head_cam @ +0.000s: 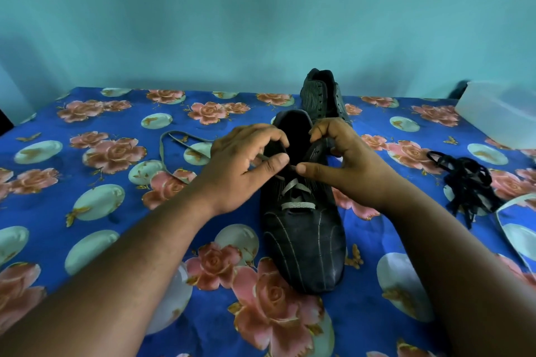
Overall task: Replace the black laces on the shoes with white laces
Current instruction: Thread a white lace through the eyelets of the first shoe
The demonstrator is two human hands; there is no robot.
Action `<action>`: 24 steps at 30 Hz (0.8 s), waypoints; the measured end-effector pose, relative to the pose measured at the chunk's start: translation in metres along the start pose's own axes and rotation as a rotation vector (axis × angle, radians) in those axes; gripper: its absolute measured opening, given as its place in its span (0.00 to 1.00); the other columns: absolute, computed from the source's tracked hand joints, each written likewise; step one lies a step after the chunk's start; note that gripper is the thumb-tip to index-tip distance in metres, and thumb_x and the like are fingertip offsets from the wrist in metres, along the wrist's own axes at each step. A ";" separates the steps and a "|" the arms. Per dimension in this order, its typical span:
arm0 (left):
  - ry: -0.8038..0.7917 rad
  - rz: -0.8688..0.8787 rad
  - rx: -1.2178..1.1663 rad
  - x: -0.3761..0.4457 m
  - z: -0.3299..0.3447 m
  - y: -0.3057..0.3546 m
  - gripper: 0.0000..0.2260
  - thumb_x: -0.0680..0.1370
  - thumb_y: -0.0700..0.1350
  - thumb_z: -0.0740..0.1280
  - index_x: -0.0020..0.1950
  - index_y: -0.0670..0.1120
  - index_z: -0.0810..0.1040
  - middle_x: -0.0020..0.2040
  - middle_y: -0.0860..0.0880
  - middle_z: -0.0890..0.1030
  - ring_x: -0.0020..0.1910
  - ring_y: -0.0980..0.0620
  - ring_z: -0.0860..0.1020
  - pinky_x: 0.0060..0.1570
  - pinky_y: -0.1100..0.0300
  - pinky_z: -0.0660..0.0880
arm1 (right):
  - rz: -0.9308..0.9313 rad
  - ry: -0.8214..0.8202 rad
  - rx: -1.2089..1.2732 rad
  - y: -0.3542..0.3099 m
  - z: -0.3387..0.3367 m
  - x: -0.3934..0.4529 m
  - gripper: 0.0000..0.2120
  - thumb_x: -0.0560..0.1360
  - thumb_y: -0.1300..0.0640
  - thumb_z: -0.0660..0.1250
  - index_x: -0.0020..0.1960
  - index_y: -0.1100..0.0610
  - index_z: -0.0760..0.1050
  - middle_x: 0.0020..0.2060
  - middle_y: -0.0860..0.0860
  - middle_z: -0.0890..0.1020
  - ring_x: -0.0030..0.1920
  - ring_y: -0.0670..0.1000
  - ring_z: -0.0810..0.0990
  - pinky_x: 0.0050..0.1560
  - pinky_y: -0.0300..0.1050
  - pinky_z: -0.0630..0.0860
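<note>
Shoe lengthwise, toe toward viewer, white lace half-threaded

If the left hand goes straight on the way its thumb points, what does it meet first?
Probably the right hand's thumb, tip almost against the left hand's thumb above the near shoe; the depth between them is unclear.

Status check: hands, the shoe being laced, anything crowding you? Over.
Left hand pinches the white lace; right hand holds the near shoe at its tongue. Lower eyelets laced. Black laces piled right, clear. Far shoe unlaced.
</note>
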State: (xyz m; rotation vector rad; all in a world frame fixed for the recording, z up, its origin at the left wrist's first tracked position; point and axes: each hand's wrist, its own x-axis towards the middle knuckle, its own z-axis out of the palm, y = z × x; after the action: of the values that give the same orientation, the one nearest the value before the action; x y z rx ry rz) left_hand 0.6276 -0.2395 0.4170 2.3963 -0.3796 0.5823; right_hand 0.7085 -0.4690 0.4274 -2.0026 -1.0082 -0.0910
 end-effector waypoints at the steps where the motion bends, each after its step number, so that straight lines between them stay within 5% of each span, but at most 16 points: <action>1: 0.009 -0.008 -0.026 0.000 -0.001 -0.002 0.12 0.81 0.62 0.60 0.60 0.59 0.75 0.61 0.59 0.78 0.63 0.55 0.74 0.66 0.39 0.68 | 0.016 -0.016 0.017 0.001 -0.002 0.000 0.22 0.69 0.38 0.74 0.56 0.48 0.72 0.55 0.45 0.75 0.58 0.47 0.75 0.58 0.37 0.70; 4: 0.015 -0.046 -0.109 0.000 -0.003 -0.002 0.11 0.82 0.61 0.59 0.58 0.58 0.75 0.61 0.60 0.78 0.63 0.54 0.75 0.66 0.39 0.68 | 0.036 -0.035 0.051 0.001 -0.005 0.000 0.22 0.70 0.38 0.73 0.55 0.48 0.71 0.54 0.46 0.75 0.57 0.49 0.76 0.57 0.40 0.72; 9: -0.028 -0.052 -0.110 -0.001 0.001 -0.003 0.21 0.81 0.64 0.61 0.70 0.57 0.73 0.64 0.58 0.75 0.63 0.56 0.76 0.65 0.43 0.73 | -0.056 0.007 -0.123 -0.001 0.001 -0.001 0.20 0.73 0.36 0.69 0.61 0.43 0.75 0.59 0.44 0.73 0.64 0.51 0.71 0.65 0.51 0.71; 13: -0.047 -0.147 -0.264 -0.003 -0.008 0.003 0.18 0.78 0.63 0.68 0.57 0.50 0.76 0.49 0.51 0.79 0.47 0.50 0.79 0.51 0.49 0.77 | -0.153 0.041 -0.232 -0.006 0.002 -0.002 0.15 0.75 0.38 0.67 0.58 0.43 0.80 0.61 0.45 0.73 0.68 0.53 0.68 0.68 0.59 0.68; 17: -0.110 -0.120 -0.267 -0.003 -0.010 -0.002 0.15 0.78 0.60 0.69 0.47 0.48 0.82 0.44 0.46 0.83 0.51 0.43 0.81 0.61 0.43 0.75 | -0.177 0.002 -0.234 -0.006 0.003 -0.002 0.12 0.77 0.39 0.67 0.56 0.44 0.79 0.60 0.45 0.75 0.68 0.52 0.70 0.67 0.61 0.69; 24: -0.040 -0.186 -0.428 -0.001 -0.013 -0.004 0.10 0.77 0.53 0.68 0.45 0.47 0.82 0.36 0.53 0.81 0.40 0.55 0.79 0.40 0.58 0.77 | -0.167 -0.051 -0.136 -0.003 0.002 -0.001 0.07 0.77 0.41 0.68 0.53 0.39 0.76 0.56 0.42 0.73 0.65 0.54 0.71 0.67 0.55 0.70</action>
State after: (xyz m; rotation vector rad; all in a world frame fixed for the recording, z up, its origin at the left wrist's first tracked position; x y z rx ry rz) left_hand 0.6244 -0.2282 0.4241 2.0051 -0.2626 0.3289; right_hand 0.7047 -0.4672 0.4275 -2.0483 -1.2297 -0.2047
